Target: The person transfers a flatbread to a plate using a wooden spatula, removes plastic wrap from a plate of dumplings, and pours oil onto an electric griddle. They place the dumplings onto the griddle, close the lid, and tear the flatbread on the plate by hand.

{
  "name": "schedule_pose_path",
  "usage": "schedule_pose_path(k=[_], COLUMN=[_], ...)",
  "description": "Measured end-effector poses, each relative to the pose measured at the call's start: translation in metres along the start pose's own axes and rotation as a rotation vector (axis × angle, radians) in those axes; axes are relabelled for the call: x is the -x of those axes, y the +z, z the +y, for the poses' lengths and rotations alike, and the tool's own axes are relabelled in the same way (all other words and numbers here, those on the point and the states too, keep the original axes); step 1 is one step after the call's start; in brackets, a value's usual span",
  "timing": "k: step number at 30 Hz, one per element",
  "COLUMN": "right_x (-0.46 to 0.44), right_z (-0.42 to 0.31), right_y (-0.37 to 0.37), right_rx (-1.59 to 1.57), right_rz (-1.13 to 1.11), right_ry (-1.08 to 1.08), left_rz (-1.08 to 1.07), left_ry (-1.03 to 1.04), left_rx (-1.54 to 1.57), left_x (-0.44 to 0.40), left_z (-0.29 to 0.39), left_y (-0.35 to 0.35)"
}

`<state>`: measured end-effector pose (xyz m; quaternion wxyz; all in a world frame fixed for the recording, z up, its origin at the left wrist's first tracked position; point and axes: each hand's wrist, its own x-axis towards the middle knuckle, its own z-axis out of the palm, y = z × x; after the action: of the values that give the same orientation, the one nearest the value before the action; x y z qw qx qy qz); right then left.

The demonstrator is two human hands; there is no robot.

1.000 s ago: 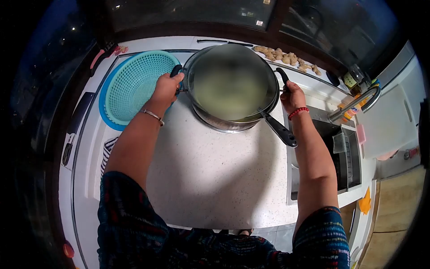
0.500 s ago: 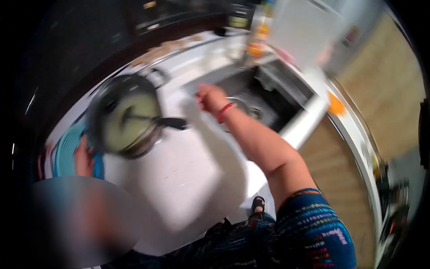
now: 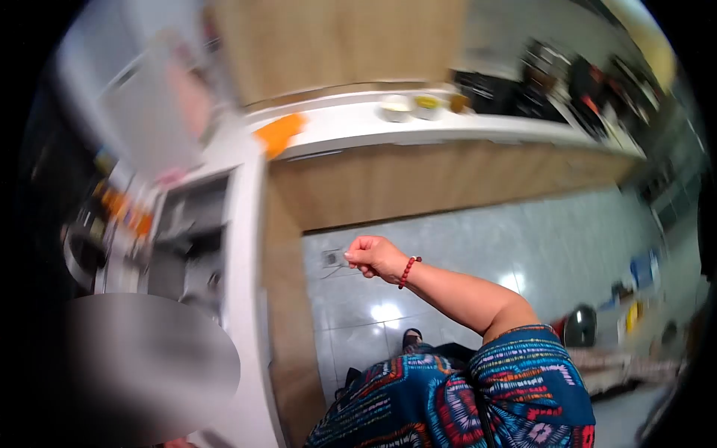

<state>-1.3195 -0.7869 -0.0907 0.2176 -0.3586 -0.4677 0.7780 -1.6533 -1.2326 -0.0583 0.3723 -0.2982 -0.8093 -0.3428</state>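
Observation:
My right hand [image 3: 376, 257], with a red bead bracelet [image 3: 407, 272] on the wrist, is held in front of me above the grey tiled floor [image 3: 448, 246]. Its thumb and fingertips are pinched together; anything between them is too small to make out. Beneath the fingertips lies a square floor drain [image 3: 331, 258]. At the bottom edge a sliver of what seems to be my left hand [image 3: 178, 443] shows by the white counter [image 3: 243, 388]. A blurred patch covers that area, so its fingers are hidden.
Left, the counter holds a steel sink [image 3: 187, 261] and an orange bottle [image 3: 138, 220]. An orange cloth [image 3: 280, 134] lies at the corner. Two bowls, one white [image 3: 395, 109], one with yellow contents [image 3: 426, 107], stand near a black stove [image 3: 508, 97]. A dark rounded object [image 3: 580, 326] stands right.
My view has swung right, from the pot and sink to the floor and far counter. My right hand has moved from beside the sink to above the floor. The pot has left the view.

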Motion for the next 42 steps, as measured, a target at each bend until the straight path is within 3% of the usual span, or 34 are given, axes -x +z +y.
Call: schedule_pose_path(k=[1, 2, 4, 6, 7, 8, 10, 11, 14, 15, 19, 20, 22, 24, 30, 36, 38, 39, 42], right_x=[0.017, 0.035, 0.068, 0.107, 0.128, 0.151, 0.193, 0.208, 0.253, 0.266, 0.313, 0.325, 0.348, 0.358, 0.374, 0.464, 0.507, 0.529, 0.58], right_z=[-0.001, -0.002, 0.001, 0.015, 0.028, 0.039, 0.065, 0.079, 0.126, 0.135, 0.163, 0.17, 0.181, 0.189, 0.199, 0.241, 0.268, 0.265, 0.256], right_y=[-0.037, -0.07, -0.131, -0.184, -0.211, -0.229, -0.256, -0.266, -0.288, -0.287, -0.265, -0.258, -0.245, -0.236, -0.238, -0.34, -0.401, -0.425, -0.48], right_rx=[-0.057, -0.057, -0.122, -0.138, -0.172, -0.221, -0.334, -0.371, -0.479, -0.487, -0.41, -0.559, -0.701, -0.842, -0.907, -0.747, -0.342, -0.343, 0.274], right_rz=[0.088, 0.14, 0.288, 0.42, 0.503, 0.573, 0.765, 0.85, 1.076, 1.144, 1.471, 1.493, 1.529, 1.701, 1.878, 1.971, 2.082, 2.067, 2.146], right_ry=[-0.027, -0.053, -0.095, -0.101, -0.117, -0.136, -0.153, -0.152, -0.096, -0.065, -0.041, -0.064, -0.092, -0.018, -0.089, -0.222, 0.105, 0.111, 0.786], left_rz=[-0.293, -0.349, -0.64, -0.802, -0.93, -0.981, -1.121, -1.306, -1.436, -1.364, -1.599, -1.627, -1.668, -1.766, -1.921, -2.0, -1.99, -1.978, -2.021], left_ry=[-0.341, -0.251, -0.555, -0.442, -0.225, -0.154, -0.31, -0.317, -0.098, -0.147, -0.003, 0.049, 0.099, 0.211, 0.395, 0.466, 0.532, 0.593, 0.621], left_rx=[-0.111, 0.054, 0.451, 0.592, 0.537, 0.562, 0.674, 0.614, 0.712, 0.807, 0.946, 0.976, 1.021, 0.997, 1.074, 0.957, 0.909, 0.877, 0.848], left_x=[0.016, 0.045, 0.052, 0.049, 0.043, 0.042, 0.042, 0.03, 0.034, 0.047, 0.07, 0.076, 0.097, 0.113, 0.157, 0.217, 0.244, 0.259, 0.312], left_z=[0.047, 0.033, 0.106, 0.207, 0.268, 0.288, 0.315, 0.336, 0.385, 0.424, 0.524, 0.551, 0.599, 0.637, 0.69, 0.74, 0.756, 0.764, 0.772], left_y=[0.029, 0.077, 0.146, 0.175, 0.171, 0.192, 0.242, 0.258, 0.334, 0.336, 0.396, 0.401, 0.4, 0.395, 0.396, 0.342, 0.32, 0.308, 0.283])
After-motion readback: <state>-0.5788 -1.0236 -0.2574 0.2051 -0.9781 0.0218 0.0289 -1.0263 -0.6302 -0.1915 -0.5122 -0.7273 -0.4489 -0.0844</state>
